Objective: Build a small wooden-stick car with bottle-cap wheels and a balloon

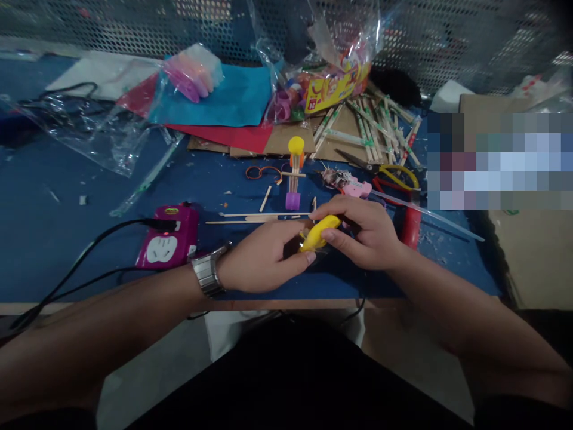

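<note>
Near the table's front edge, a soft yellow lump of modelling clay (323, 232) is held between both hands, with a bit of clear wrapper at its lower end. My left hand (262, 254) pinches that lower end between thumb and fingers. Closed on the upper end is my right hand (364, 233). Just beyond them stands a small stick model (293, 174) with a yellow round top, an orange piece and a purple base. Thin wooden sticks (250, 220) lie flat by the left fingers. A pink glue gun (358, 188) lies behind the right hand, partly hidden.
At left sits a magenta power adapter (152, 248) with black cables. Yellow-handled scissors (398, 175) and a red cylinder (409, 224) lie to the right, near a cardboard box (528, 257). Bagged clay (286, 101), stick bundles (371, 128) and coloured sheets (242, 95) line the back.
</note>
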Available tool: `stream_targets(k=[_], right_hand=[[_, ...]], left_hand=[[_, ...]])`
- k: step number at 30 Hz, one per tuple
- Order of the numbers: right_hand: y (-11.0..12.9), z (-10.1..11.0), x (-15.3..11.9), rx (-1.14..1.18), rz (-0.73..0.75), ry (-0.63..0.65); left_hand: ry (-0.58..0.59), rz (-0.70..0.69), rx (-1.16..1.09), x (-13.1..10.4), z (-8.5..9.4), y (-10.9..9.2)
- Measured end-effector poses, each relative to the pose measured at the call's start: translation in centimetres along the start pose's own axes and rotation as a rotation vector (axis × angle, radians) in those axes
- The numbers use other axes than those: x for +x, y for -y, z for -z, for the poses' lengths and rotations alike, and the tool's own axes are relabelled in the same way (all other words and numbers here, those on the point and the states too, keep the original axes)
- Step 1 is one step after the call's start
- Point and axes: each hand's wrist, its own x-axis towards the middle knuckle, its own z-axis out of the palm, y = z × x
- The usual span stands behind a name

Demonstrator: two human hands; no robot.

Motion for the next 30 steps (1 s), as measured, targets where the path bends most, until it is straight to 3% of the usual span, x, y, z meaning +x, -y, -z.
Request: stream_targets(k=[6,13,18,23,30], right_hand=[[-0.26,0.02,-0.26,0.116,-0.108,-0.004],[-0.08,0.08,-0.14,0.219,-0.180,0.071],[-0.08,0.09,-0.17,0.245,-0.217,-0.011],[0.06,0.03,-0.26,0.295,-0.272,-0.113],[-0.01,0.45,-0.08,0.387,-0.362,-0.278]], left_hand=[[0.079,0.145,-0.131,0.06,0.13,0.02],[0.076,0.141,-0.126,0.13,0.06,-0.12],[-0.010,0.181,-0.032,-0.22,-0.24,-0.24],[-0.101,0.114,0.056,-0.26,-0.48,0.19],[-0.305,0.093,-0.397,0.18,0.04,0.41]])
